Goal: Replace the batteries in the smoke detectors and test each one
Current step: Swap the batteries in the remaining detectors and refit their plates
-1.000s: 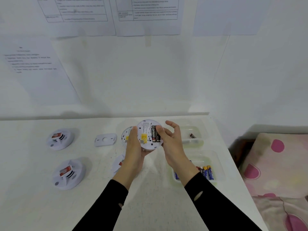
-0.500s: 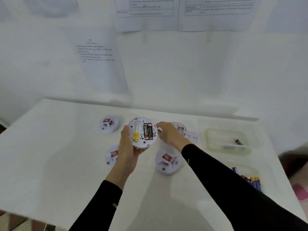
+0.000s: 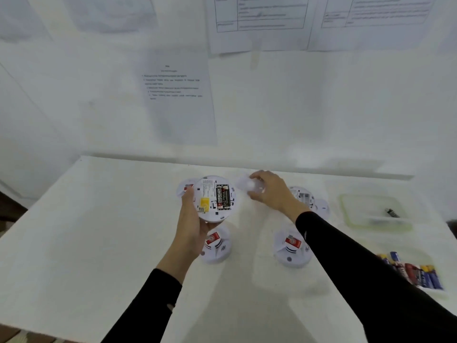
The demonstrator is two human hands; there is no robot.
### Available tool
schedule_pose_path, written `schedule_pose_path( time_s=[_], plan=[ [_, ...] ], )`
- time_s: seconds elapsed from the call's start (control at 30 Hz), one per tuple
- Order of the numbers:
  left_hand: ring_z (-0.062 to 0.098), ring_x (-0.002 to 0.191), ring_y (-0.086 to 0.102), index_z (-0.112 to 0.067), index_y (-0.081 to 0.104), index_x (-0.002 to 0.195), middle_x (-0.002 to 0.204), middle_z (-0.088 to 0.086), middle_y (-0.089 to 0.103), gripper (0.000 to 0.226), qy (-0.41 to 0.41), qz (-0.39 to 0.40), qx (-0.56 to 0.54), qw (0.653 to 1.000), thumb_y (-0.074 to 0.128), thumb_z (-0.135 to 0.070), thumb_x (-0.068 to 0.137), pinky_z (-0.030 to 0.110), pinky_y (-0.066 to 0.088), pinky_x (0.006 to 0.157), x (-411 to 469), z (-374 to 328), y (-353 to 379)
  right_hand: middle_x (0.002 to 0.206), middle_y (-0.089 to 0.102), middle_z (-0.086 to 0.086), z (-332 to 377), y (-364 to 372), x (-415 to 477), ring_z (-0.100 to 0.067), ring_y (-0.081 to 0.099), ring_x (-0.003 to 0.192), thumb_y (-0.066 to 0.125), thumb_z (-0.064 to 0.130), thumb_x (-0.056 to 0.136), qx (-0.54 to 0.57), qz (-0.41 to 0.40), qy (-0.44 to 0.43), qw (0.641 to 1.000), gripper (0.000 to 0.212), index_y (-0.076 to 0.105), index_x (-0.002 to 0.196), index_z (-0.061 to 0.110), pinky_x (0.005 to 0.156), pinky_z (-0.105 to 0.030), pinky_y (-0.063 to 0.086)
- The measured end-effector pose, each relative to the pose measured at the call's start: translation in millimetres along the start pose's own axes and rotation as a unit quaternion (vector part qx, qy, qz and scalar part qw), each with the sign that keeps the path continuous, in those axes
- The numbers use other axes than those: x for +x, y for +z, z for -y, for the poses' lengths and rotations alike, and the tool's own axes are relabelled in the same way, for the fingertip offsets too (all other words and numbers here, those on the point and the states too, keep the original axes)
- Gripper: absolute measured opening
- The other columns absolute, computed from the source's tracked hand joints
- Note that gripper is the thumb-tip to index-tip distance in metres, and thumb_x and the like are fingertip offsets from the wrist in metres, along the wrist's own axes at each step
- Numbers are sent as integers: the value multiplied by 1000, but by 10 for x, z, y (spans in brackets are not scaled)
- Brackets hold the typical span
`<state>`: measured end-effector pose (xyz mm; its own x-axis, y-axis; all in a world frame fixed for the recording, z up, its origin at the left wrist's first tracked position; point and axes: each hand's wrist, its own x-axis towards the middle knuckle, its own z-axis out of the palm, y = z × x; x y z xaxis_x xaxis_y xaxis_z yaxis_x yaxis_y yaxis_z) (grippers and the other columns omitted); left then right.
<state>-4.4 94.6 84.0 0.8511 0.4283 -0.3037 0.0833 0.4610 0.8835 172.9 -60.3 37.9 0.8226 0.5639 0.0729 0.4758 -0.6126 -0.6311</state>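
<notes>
Left hand (image 3: 193, 226) raised above the white table (image 3: 99, 219), fingers and thumb curled round the rim of a round white smoke detector (image 3: 210, 194), back side facing the camera. Its compartment is open, with two black batteries (image 3: 223, 197) seated side by side; a yellow sticker (image 3: 204, 202) sits just left of them. Right hand (image 3: 273, 193) is reached forward just right of the held detector, fingers bent over and gripping a small white cover plate (image 3: 247, 185). The plate is blurred, so whether it is lifted or touching the table cannot be told. Second detector (image 3: 215, 243) with a red label rests on the table below the left hand; third detector (image 3: 291, 246), also red-labelled, lies beside the right forearm. A fourth (image 3: 184, 190) is partly hidden behind the held one. An opened detector (image 3: 303, 196) lies behind the right wrist. At far right, a clear container (image 3: 358, 219) holds one dark battery (image 3: 392, 212); nearer, loose batteries (image 3: 418, 272) lie in a clear tray. Printed sheets (image 3: 178, 95) on the wall.
</notes>
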Motion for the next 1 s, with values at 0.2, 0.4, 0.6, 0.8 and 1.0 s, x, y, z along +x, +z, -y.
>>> schedule_pose_path(
  time_s=[0.2,0.4,0.6,0.8,1.0],
  plan=[
    [30,112,66,-19,60,130,121,13,70,54,-39,55,1,998,24,-50,104,46,54,91,112,-80,-72,124,58,14,807,-483,-348,-4,52,118,76,32,81,158,-86,-152,972,32,65,111,27,98,-13,37],
    [36,109,63,-13,63,127,123,19,68,64,-74,93,-49,992,17,-50,102,42,53,80,250,-139,-154,130,60,11,1001,-366,-584,1,48,123,76,34,80,25,-42,-251,967,34,68,112,25,105,-16,31],
    [34,105,64,-11,59,133,118,16,70,65,-84,121,-61,987,15,-50,102,39,55,71,287,-122,-206,131,56,20,1038,-268,-606,-1,43,128,74,41,79,-22,-36,-229,972,44,61,119,29,107,-32,31],
    [34,110,63,-12,57,134,127,20,65,61,-83,161,-62,981,26,-52,101,40,56,75,261,-145,-259,132,54,23,1050,-253,-614,-1,38,133,69,47,80,-15,-30,-208,978,43,59,120,35,109,-35,31],
    [41,120,60,-10,48,140,134,23,59,62,-54,228,-33,972,60,-13,79,43,58,86,234,-111,-308,139,49,23,1026,-249,-650,1,35,135,62,48,87,15,-19,-170,985,26,67,111,39,111,-27,29]
  ],
)
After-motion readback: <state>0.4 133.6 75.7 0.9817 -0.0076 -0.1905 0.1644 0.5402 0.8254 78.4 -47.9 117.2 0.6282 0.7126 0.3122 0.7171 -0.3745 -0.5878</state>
